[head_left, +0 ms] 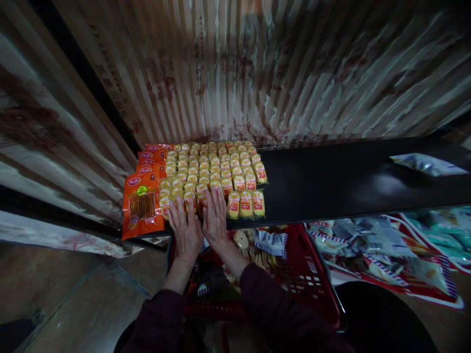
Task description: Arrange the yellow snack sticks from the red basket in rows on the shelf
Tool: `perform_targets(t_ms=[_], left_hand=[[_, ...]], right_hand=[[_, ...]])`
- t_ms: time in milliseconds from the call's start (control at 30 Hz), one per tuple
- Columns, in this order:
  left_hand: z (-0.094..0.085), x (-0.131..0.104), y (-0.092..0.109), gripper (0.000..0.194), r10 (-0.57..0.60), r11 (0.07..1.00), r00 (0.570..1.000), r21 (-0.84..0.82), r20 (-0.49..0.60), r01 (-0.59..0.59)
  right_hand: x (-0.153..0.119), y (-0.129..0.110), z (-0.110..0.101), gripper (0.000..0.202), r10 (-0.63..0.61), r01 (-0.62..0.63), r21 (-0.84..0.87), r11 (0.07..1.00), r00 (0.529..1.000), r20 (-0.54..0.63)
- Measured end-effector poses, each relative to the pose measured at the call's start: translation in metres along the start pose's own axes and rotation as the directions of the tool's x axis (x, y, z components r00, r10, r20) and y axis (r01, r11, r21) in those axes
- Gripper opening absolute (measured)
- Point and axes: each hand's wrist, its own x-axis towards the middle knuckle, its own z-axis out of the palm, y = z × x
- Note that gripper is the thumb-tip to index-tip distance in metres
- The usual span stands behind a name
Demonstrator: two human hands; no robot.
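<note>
Rows of small yellow wrapped snack cakes (200, 169) stand packed together at the left of a black shelf (312, 181). At their front row, my left hand (187, 233) has its fingers stretched out over the packets. Close beside it, my right hand (215, 218) rests its extended fingers against the same front row. Both hands touch the packets, and neither is wrapped around one. To the right of my right hand, three front snack cakes (246, 204) stand upright, a little ahead of the row behind. Orange snack bags (142, 203) stand in a line along the left side.
A red plastic basket (324, 289) holding mixed packets sits below the shelf, under my forearms. Right of it lie opened cartons with white bags (368, 240). One silvery packet (429, 164) lies on the shelf's right part. Printed, wrinkled sheeting (235, 73) covers the back.
</note>
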Motion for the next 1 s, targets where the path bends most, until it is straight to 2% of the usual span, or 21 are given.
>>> perform_targets(t_ms=[200, 367, 500, 667, 867, 1000], left_hand=[[-0.002, -0.005, 0.007, 0.055, 0.112, 0.993, 0.994, -0.020, -0.017, -0.112], [0.004, -0.012, 0.030, 0.059, 0.234, 0.968, 0.972, -0.082, -0.025, -0.235], [0.010, -0.021, 0.056, 0.061, 0.304, 0.947, 0.951, -0.127, 0.061, -0.295], [0.023, -0.036, 0.079, 0.071, 0.309, 0.942, 0.938, -0.184, 0.157, -0.279], [0.034, -0.043, 0.088, 0.073, 0.292, 0.953, 0.927, -0.146, 0.234, -0.264], [0.036, -0.042, 0.090, 0.071, 0.307, 0.951, 0.911, -0.120, 0.276, -0.284]], right_hand=[[-0.005, 0.002, -0.010, 0.054, -0.031, 0.032, 0.047, 0.998, 0.999, -0.022], [-0.007, 0.017, -0.036, 0.053, 0.014, -0.014, 0.004, 1.000, 0.997, -0.080], [-0.011, 0.042, -0.059, 0.055, 0.110, -0.120, -0.094, 0.988, 0.989, -0.102], [-0.017, 0.072, -0.072, 0.057, 0.251, -0.277, -0.185, 0.943, 0.956, -0.153], [-0.021, 0.090, -0.073, 0.059, 0.370, -0.375, -0.134, 0.917, 0.927, -0.059], [-0.020, 0.093, -0.071, 0.060, 0.385, -0.384, -0.066, 0.921, 0.923, 0.008]])
